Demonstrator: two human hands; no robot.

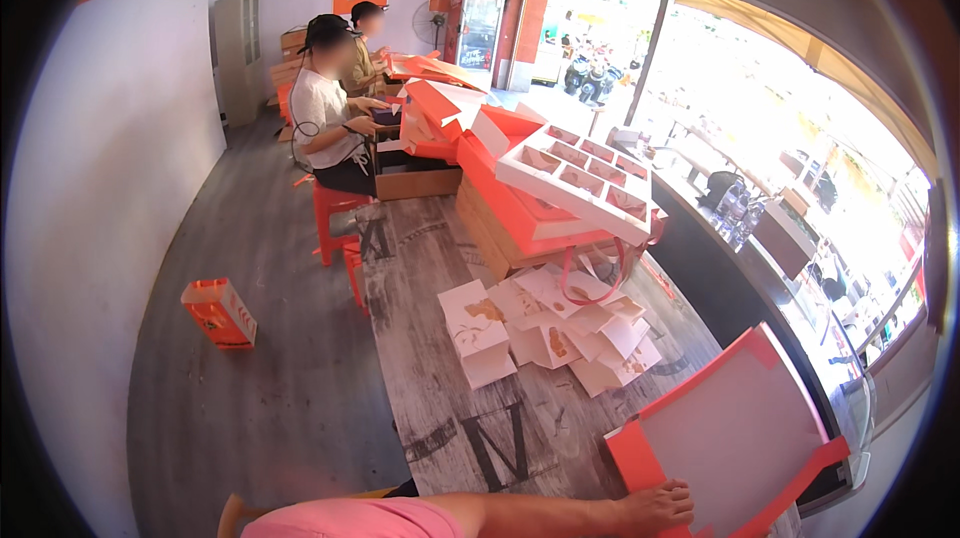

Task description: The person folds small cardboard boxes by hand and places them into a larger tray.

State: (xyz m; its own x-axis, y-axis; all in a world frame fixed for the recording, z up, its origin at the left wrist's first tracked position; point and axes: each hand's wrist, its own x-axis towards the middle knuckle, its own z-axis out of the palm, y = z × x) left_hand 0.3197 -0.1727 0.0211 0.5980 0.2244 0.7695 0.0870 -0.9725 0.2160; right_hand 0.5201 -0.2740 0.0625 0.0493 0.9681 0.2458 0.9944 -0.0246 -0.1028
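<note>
My left hand (664, 506) reaches in from a pink sleeve at the bottom. Its fingers curl over the near edge of an open red cardboard box with a pale inside (739, 418), tilted at the table's right edge. The thumb is hidden. My right hand is out of view. Further up the table lies a loose pile of white folded cartons with gold print (555, 328). Beyond them, a white divided tray (577, 178) leans on red box parts atop a brown carton (487, 227). A pink ribbon handle (592, 298) hangs over the pile.
Two seated people (326, 103) handle boxes at the table's far end. Red plastic stools (337, 215) stand beside the table (427, 358). A red paper bag (220, 315) is on the floor at left. Water bottles (735, 212) stand on a counter at right, near the open shopfront.
</note>
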